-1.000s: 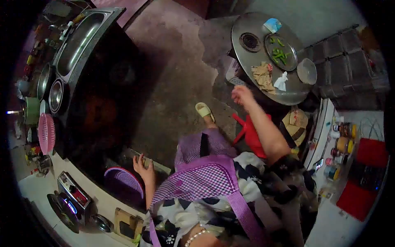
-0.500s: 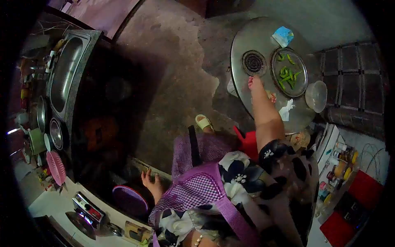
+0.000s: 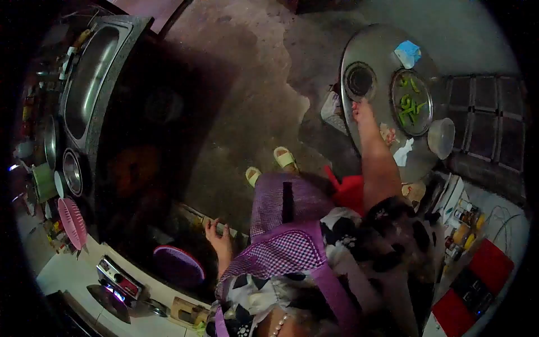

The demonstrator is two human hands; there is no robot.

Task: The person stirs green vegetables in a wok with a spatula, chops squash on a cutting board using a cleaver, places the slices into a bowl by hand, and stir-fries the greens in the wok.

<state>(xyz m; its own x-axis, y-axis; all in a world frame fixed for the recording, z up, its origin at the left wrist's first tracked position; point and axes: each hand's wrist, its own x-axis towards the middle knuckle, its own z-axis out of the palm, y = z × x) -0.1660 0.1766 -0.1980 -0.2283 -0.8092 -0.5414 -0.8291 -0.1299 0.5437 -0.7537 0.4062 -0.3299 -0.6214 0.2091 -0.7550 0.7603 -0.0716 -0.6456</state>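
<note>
My right hand (image 3: 361,108) reaches out over the round metal table (image 3: 379,53). Its fingers are closed at the near rim of a dark round dish (image 3: 360,81), whose exact kind I cannot make out. To the right of that dish, green peppers (image 3: 409,106) lie on an oval metal tray (image 3: 428,121). Closer to my forearm are a small pinkish heap (image 3: 387,133) and a crumpled white tissue (image 3: 403,152). My left hand (image 3: 219,235) hangs low at my side, empty, with fingers apart. Beside it is a purple round basket (image 3: 177,267) with a pink rim.
A blue and white packet (image 3: 408,54) and a translucent bowl (image 3: 441,138) are on the table. A red stool (image 3: 349,194) stands beside my legs. Leftward are a sink (image 3: 92,84), a pink basket (image 3: 72,223) and a gas stove (image 3: 118,278) with a lit flame.
The view has shifted, so the table appears farther right. The dark dish sits nearer the table's left edge, with my right hand still at its rim. A second slipper now shows.
</note>
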